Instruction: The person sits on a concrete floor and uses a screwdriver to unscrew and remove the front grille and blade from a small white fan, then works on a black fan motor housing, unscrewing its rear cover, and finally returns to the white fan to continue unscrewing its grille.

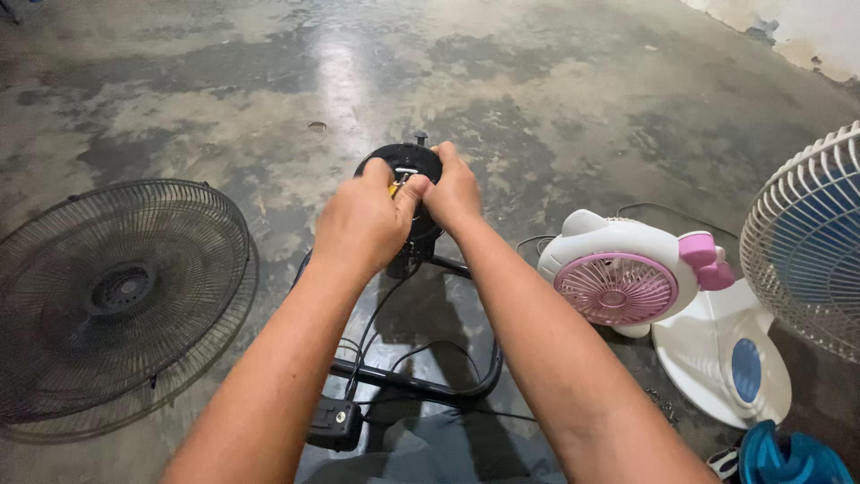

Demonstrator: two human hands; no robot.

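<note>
A: What sits at the centre of it all?

B: A black fan motor housing (405, 170), round, with a small knob on its far edge. It stands on a black stand (421, 381) whose curved tube loops over the concrete floor (269, 81) nearer the person.

A: And the hands?

B: Both are on the housing's near face. The left hand (363, 224) is curled tight, thumb and fingers pinched on a small yellowish part (394, 188) at the middle of the housing. The right hand (452, 193) lies just beside it, fingers bent over the housing's right edge and gripping it. The two thumbs nearly touch.

A: So the housing lies where, against the grip?

B: Just beyond the knuckles and partly under them; its upper rim and knob show above the fingers, its lower body below the left hand.

A: What hangs from the housing?

B: A black cable (376, 314) drops from it toward the person and runs to a black switch box (336, 423) beside the stand's near tube.

A: Farther out?

B: Left of the housing, well apart, a dark wire fan guard (107, 296) lies flat on the floor. Right of the housing stands a small white and pink fan (627, 278), and beyond that a white fan (806, 242) with blue blades on a white base.
</note>
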